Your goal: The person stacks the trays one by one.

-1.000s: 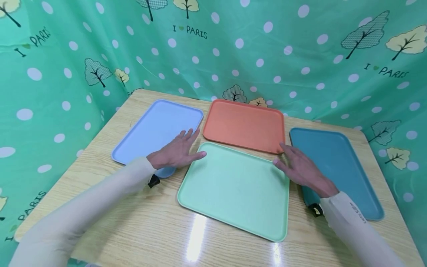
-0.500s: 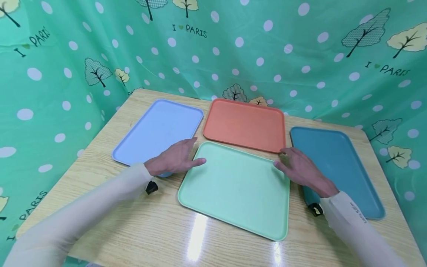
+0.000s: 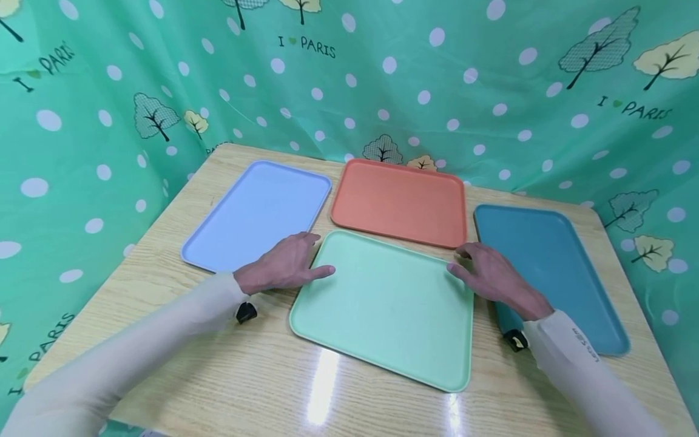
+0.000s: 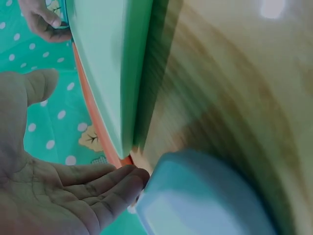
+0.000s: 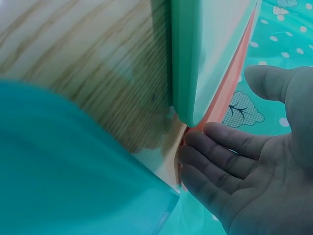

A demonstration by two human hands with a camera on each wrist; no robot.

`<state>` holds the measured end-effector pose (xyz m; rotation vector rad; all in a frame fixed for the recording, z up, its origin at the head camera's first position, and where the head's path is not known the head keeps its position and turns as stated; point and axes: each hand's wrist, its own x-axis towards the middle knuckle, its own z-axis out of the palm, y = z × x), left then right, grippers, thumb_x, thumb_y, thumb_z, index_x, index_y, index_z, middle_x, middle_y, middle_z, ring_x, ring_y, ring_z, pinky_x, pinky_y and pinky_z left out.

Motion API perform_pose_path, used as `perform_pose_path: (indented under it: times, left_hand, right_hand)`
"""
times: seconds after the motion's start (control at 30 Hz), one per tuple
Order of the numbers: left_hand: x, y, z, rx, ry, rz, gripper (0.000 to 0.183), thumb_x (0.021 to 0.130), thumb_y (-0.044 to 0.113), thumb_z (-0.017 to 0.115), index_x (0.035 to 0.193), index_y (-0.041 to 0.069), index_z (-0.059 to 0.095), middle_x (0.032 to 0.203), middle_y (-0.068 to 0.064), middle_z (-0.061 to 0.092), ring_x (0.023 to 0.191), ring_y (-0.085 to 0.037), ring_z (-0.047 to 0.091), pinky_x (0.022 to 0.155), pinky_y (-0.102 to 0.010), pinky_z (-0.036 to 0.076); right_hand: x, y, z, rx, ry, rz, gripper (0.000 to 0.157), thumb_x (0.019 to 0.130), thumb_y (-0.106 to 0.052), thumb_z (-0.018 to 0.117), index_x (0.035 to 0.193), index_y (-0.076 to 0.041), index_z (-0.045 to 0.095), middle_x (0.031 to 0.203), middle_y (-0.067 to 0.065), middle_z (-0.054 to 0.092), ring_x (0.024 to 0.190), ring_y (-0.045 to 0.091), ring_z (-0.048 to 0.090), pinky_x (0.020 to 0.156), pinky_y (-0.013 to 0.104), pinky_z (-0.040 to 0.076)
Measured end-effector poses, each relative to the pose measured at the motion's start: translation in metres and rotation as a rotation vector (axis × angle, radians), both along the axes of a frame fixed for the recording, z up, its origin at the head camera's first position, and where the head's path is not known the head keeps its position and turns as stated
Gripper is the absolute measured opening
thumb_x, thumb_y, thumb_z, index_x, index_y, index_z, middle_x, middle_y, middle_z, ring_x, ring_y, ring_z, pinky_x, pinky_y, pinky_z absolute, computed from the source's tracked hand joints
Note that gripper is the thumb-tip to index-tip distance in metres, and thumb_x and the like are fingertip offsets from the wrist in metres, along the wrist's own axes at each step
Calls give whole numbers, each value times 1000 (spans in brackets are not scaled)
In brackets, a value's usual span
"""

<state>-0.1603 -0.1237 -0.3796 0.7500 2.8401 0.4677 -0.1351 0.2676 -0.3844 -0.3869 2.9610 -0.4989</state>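
We take the pale green tray (image 3: 390,315) as our landmark, bare side up on the wooden table (image 3: 235,370); our left hand (image 3: 286,262) hovers by its left edge and our right hand (image 3: 488,273) by its far right corner, both released, fingers loosely bent and gripping nothing; with thumbs turned inward over it and fingers outside, we judge the hands are set so as to flank it; the red tray (image 3: 401,203) lies just beyond it, the light blue tray (image 3: 259,215) to its left and the dark blue tray (image 3: 551,258) to its right, perhaps ringed so that each stays within reach; what we cannot make out is whether any fingertip touches its rim; our left hand and cuff hide the light blue tray's near corner, our right forearm covers part of the dark blue one, and the black pieces (image 3: 246,312) under our cuffs are too small to identify
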Motion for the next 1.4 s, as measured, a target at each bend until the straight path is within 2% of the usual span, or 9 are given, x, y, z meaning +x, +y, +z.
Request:
perform_pose_path:
  times: [0.07, 0.13, 0.2, 0.27, 0.47, 0.73, 0.87, 1.13, 1.4]
  left_hand:
    - [2, -1, -1, 1, -5, 0, 75, 82, 57, 57, 121, -7, 53, 113, -20, 61, 107, -28, 58, 91, -38, 48]
    - [4, -1, -2, 11, -16, 4, 70, 81, 54, 60, 120, -5, 54, 94, -14, 64, 86, -22, 61, 76, -34, 51]
    - [6, -2, -2, 20, -21, 10, 61, 81, 51, 62, 112, -2, 57, 77, -7, 59, 68, -16, 54, 62, -28, 47]
    - [7, -2, -2, 31, -29, 9, 55, 81, 48, 63, 106, 0, 57, 67, -2, 52, 57, -12, 47, 55, -24, 40]
    - [11, -4, 0, 35, -69, 36, 56, 81, 45, 64, 110, -2, 58, 71, -2, 63, 62, -8, 58, 59, -23, 48]
    - [25, -7, 2, 53, -129, 78, 34, 82, 37, 65, 93, 4, 62, 76, -1, 66, 71, -13, 63, 69, -31, 53]
    - [30, -10, 0, 54, -133, 86, 28, 82, 31, 65, 92, 5, 61, 73, 1, 65, 74, -13, 63, 72, -32, 53]
    - [40, -17, -2, 70, -174, 104, 32, 81, 26, 65, 101, 2, 61, 75, 1, 64, 70, -10, 61, 66, -28, 51]
    - [50, -18, -5, 75, -202, 118, 26, 82, 24, 65, 95, 4, 59, 69, 4, 56, 62, -7, 52, 63, -25, 46]
  right_hand:
    - [-1, 0, 0, -5, -9, 3, 48, 91, -39, 53, 116, 2, 55, 107, 18, 60, 96, 31, 57, 80, 47, 47]
    - [-1, 0, 0, -8, -11, 12, 46, 92, -37, 54, 115, 2, 56, 102, 17, 60, 91, 29, 56, 77, 44, 47]
    - [-2, 0, 1, -9, -12, 16, 44, 91, -36, 54, 113, 1, 57, 99, 14, 61, 86, 26, 56, 75, 41, 47]
    - [-2, 0, 2, -5, -11, 20, 41, 91, -35, 55, 111, 1, 58, 96, 12, 61, 83, 24, 55, 73, 39, 47]
    - [-3, 0, 2, 4, -25, 31, 31, 91, -32, 56, 103, -4, 60, 89, 7, 60, 74, 17, 52, 67, 32, 44]
    - [-6, 0, 4, -24, -85, 53, 25, 92, -28, 55, 101, -5, 61, 85, 5, 61, 66, 12, 51, 61, 27, 42]
    - [-9, 0, 4, -25, -91, 64, 23, 92, -26, 54, 99, -6, 62, 81, 3, 61, 65, 11, 51, 59, 26, 42]
    - [-12, 1, 4, -36, -99, 83, 19, 93, -23, 53, 96, -8, 64, 79, 1, 61, 65, 10, 51, 58, 25, 41]
    - [-15, 0, 1, -34, -104, 94, 19, 93, -22, 53, 97, -8, 65, 83, 1, 63, 68, 10, 53, 61, 25, 44]
